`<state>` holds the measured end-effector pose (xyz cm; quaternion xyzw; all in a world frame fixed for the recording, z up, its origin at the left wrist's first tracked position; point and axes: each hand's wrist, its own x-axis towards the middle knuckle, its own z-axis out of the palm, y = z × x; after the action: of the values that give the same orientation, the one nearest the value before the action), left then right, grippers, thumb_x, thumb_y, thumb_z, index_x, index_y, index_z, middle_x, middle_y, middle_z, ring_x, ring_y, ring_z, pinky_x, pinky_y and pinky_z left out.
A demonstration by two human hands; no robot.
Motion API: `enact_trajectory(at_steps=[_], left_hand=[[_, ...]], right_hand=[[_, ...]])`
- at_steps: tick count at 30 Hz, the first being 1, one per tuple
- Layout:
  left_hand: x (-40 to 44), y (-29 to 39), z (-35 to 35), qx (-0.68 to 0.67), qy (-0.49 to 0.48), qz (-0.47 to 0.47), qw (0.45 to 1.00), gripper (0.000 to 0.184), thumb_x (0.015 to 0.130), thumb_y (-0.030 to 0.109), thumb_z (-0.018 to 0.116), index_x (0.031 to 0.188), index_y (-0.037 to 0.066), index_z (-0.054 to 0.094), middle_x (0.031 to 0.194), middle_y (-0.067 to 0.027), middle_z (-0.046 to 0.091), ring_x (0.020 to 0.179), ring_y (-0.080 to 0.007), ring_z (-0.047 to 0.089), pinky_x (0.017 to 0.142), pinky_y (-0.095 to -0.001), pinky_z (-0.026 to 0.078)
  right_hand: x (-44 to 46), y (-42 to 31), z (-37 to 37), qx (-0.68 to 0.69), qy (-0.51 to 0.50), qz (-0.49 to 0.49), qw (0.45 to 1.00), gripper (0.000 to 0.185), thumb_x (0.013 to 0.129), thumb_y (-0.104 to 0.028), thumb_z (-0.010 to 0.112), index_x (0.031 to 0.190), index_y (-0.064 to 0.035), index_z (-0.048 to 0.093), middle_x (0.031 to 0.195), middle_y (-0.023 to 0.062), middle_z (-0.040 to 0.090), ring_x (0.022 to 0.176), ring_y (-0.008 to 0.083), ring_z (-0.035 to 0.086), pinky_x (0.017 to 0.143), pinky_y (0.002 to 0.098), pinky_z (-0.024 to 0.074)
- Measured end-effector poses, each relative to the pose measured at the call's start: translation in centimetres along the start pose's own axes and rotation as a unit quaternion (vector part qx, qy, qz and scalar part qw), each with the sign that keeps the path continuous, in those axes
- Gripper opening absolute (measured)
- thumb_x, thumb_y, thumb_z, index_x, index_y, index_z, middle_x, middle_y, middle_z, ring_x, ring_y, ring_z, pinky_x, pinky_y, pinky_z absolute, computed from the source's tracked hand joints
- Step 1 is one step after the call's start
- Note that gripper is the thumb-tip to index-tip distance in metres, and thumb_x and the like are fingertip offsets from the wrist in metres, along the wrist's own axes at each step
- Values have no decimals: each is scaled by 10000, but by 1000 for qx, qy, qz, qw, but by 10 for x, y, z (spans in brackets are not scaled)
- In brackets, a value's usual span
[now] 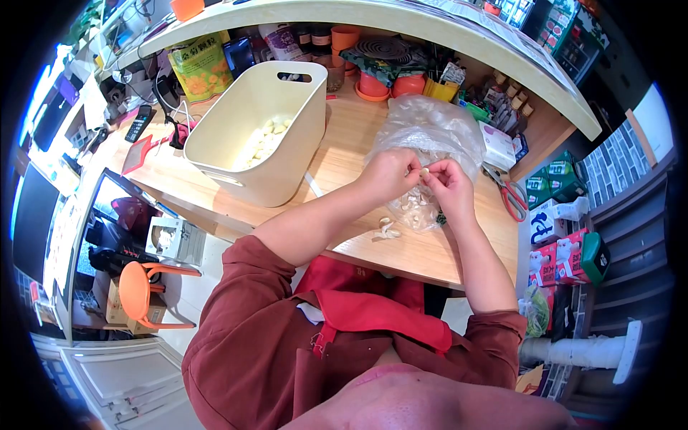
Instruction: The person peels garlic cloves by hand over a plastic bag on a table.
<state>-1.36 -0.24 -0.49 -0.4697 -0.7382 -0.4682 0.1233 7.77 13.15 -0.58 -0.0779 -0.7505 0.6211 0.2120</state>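
Both hands are close together over the front of a clear plastic bag [430, 129] on the wooden table. My right hand [450, 188] pinches a small pale clove-like piece [424, 173]. Touching or nearly touching that piece, the fingers of my left hand [393, 174] are pressed together; what they hold, if anything, is too small to name. Pale scraps [387, 230] lie on the table below the hands, and more show inside the bag. To the left stands a cream bin [287, 165] with several pale pieces [266, 140] on its bottom.
Red-handled scissors [513, 199] lie right of the bag. A red tray-like item [137, 155] and a black remote [140, 123] are at the left. Under the raised shelf [430, 29] stand a yellow pouch [201, 68], orange pots [345, 37] and jars. An orange stool [135, 295] is at lower left.
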Motion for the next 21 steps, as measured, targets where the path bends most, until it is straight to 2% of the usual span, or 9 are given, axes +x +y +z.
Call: enact_trajectory(at_steps=[4,7,10,13,15,18,21], left_hand=[[0,-2,2,10,3,15,1000,87,692,107,632,745,48,596,677,-95,585,576,-231,554,545,-347,443],[1,7,-4,-25,-25,-58,998,111,717,133,615,742,29,587,712,-155,602,662,-309,593,586,-376,469],[4,14,-9,-26,-47,-103,993,106,732,130,603,747,27,585,719,-165,608,652,-323,592,578,-376,470],[2,0,1,-10,-22,-76,997,107,761,125,608,782,25,579,700,-98,600,563,-158,557,522,-293,438],[2,-4,1,-92,-47,-118,988,88,799,107,581,820,21,590,714,-48,600,621,-98,542,571,-256,442],[4,-7,2,-212,-36,-156,964,83,817,75,565,864,17,601,751,-3,591,695,-71,526,630,-217,433],[6,-3,-2,-275,-59,-193,940,99,819,69,575,887,6,608,806,-4,604,754,-66,535,671,-199,425]], right_hand=[[1,5,-1,-24,-6,8,1000,130,806,-7,611,899,-10,521,798,29,596,720,85,588,633,197,496],[0,1,1,14,-4,16,1000,113,816,5,588,904,-12,519,815,33,589,723,85,583,636,200,495],[-2,-3,0,53,-19,-1,998,100,830,4,563,915,-10,513,822,37,583,725,94,584,647,212,497],[3,6,-4,79,-24,-5,997,101,839,-10,554,927,-6,505,832,45,583,734,105,587,660,222,498],[3,3,-4,110,-29,2,994,101,843,-16,550,932,-4,505,838,55,583,744,117,593,666,227,498],[2,-9,-5,158,-28,23,987,101,845,-19,548,936,-6,507,856,68,581,761,132,600,672,231,498],[1,-14,-8,181,-40,37,982,107,853,-26,540,954,-15,508,887,69,574,785,134,597,695,233,501]])
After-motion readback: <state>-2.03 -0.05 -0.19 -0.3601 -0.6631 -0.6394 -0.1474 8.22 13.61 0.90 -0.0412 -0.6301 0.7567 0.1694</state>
